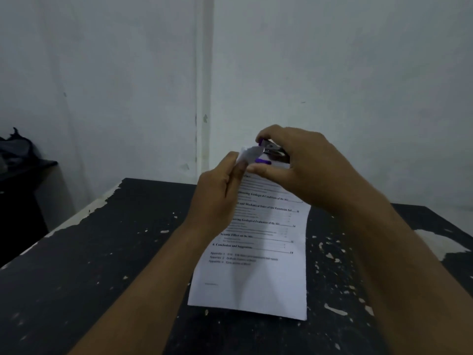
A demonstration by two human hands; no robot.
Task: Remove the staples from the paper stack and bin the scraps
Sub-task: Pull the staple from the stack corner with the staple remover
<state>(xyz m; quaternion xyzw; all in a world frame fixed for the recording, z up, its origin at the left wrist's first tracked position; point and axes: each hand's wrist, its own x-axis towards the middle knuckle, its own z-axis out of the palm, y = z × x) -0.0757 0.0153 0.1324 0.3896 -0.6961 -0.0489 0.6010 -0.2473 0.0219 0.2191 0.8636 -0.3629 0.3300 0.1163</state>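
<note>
- The left hand pinches the top corner of the paper stack, curling it up off the black table, likely to present the staple
- The right hand has its fingers pressed on a purple-handled staple remover, squeezed just beyond the left fingertips, its jaws at that lifted corner
- Below the fingers the sheet reads "6. Conclusion and Suggestions" and "Seismic Effect on the Site"
- No bin is in sight

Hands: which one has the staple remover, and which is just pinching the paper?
The right hand grips the purple-handled staple remover at the top corner; the left hand only pinches that corner of the paper stack.
</note>
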